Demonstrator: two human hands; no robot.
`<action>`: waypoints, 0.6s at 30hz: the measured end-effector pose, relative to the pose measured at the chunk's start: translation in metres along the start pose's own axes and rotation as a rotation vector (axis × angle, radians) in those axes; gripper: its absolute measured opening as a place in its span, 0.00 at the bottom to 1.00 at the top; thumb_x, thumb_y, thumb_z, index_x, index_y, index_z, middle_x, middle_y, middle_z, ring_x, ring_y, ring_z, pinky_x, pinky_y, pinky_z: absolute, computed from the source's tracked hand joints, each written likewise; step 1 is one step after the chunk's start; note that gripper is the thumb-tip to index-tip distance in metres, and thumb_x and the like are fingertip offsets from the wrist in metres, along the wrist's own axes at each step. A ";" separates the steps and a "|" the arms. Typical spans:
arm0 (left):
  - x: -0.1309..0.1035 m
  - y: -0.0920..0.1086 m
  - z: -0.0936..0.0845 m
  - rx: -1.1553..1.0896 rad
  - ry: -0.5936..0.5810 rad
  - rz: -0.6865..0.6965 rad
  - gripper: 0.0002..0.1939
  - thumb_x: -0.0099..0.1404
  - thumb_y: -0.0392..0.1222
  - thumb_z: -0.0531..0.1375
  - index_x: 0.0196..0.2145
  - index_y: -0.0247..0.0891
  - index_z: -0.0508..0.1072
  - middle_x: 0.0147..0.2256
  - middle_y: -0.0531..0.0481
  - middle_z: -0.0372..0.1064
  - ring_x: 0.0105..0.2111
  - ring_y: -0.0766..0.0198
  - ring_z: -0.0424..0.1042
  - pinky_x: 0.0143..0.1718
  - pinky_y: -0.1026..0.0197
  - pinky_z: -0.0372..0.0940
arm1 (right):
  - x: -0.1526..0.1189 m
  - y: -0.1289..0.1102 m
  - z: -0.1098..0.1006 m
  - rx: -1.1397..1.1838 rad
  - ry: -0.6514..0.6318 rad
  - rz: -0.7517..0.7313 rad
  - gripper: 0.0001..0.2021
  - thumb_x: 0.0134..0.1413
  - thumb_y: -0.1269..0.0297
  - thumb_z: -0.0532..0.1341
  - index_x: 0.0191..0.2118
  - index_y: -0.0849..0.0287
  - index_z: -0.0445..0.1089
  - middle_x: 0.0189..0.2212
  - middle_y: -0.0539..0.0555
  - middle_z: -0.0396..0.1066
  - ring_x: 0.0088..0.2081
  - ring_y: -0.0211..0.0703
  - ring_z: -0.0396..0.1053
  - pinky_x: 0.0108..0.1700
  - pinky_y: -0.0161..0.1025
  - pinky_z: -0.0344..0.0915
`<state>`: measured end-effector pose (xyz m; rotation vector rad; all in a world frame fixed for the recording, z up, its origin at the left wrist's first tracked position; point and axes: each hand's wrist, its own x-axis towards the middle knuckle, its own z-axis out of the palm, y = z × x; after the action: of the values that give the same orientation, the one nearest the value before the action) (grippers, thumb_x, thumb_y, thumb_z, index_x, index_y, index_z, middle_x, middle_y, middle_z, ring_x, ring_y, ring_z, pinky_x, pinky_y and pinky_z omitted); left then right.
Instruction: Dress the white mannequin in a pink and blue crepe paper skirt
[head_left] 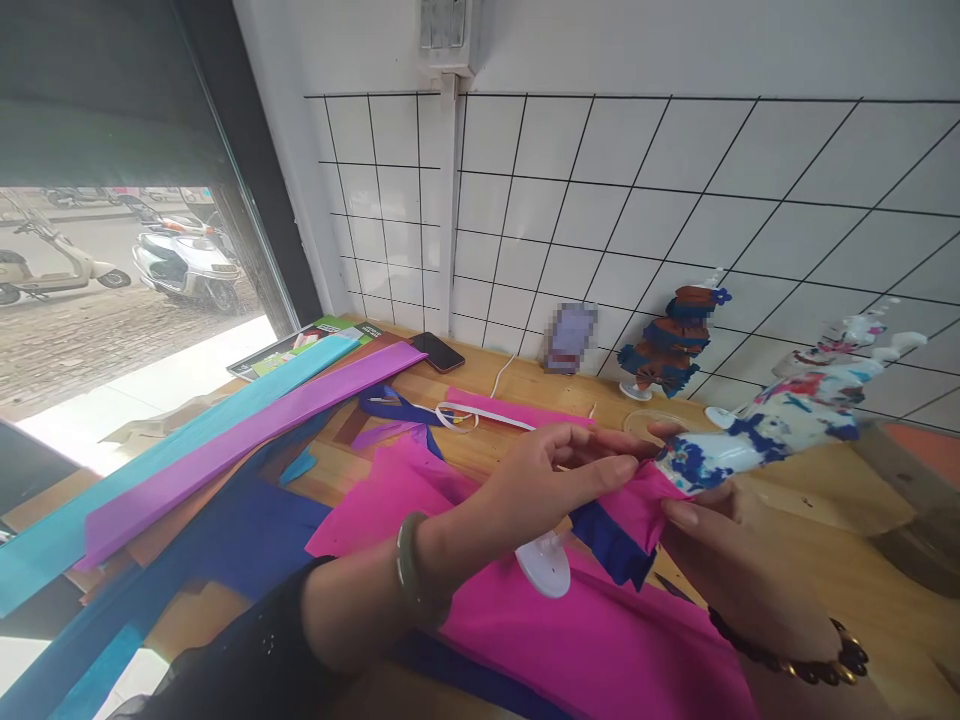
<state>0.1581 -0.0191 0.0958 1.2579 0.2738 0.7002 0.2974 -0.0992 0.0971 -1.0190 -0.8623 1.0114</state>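
Observation:
A small doll-like figure (780, 430), white with blue, red and green patches, lies tilted between my hands. Its round white base (546, 570) points down to the left. Pleated pink and dark blue crepe paper (619, 530) wraps around its lower part. My left hand (551, 475) pinches the upper edge of that paper with thumb and fingers. From the right, my right hand (712, 535) grips the paper and figure, thumb in front; some of its fingers are hidden behind. Below both hands lies a big pink sheet (600, 640) of similar paper.
Long turquoise (187, 450) and purple (255, 445) paper strips lie at the left, by the window. A black phone (439, 352) rests near the wall. Another figure (671, 345) in brown and blue ruffles stands at the back. White tape (487, 410) lies across pink paper.

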 end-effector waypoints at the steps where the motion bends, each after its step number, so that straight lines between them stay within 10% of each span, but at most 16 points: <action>1: -0.001 0.001 0.001 0.017 0.002 -0.004 0.17 0.56 0.49 0.63 0.41 0.40 0.74 0.44 0.48 0.72 0.47 0.55 0.69 0.52 0.52 0.61 | 0.000 0.000 0.000 0.000 0.001 -0.003 0.09 0.33 0.66 0.70 0.20 0.54 0.68 0.31 0.50 0.75 0.34 0.45 0.72 0.35 0.40 0.71; 18: 0.007 -0.009 -0.015 -0.077 -0.044 -0.211 0.17 0.57 0.50 0.62 0.41 0.38 0.74 0.38 0.49 0.72 0.40 0.62 0.70 0.45 0.57 0.62 | 0.004 0.004 0.014 0.017 0.088 0.062 0.07 0.38 0.64 0.70 0.26 0.52 0.72 0.29 0.49 0.74 0.37 0.44 0.71 0.43 0.42 0.68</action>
<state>0.1583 -0.0047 0.0844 1.1504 0.3357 0.4969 0.2850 -0.0906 0.0979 -1.0735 -0.7522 1.0172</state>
